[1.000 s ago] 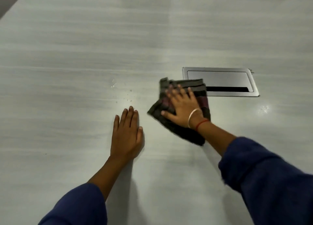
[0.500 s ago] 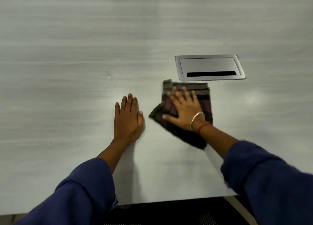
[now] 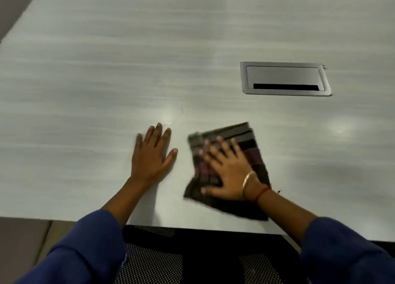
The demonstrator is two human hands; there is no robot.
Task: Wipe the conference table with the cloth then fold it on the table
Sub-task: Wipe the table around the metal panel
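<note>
The right grip (image 3: 228,172) lies flat, fingers spread, pressing a dark folded cloth with maroon and grey stripes (image 3: 254,153) onto the pale grey wood-grain desk (image 3: 128,70), near its front edge. The left grip (image 3: 150,157) rests palm-down on the desk just left of the cloth, fingers straight, apart from it. Farther back on the right, a rectangular silver metal hatch (image 3: 284,78) is set into the desk.

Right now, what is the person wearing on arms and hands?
The left sleeve and right sleeve are loose, dark blue, and end short of the wrists. At the wrist of the right hand are a thin gold-coloured bangle and a red thread. The left hand shows no rings or bands.
</note>
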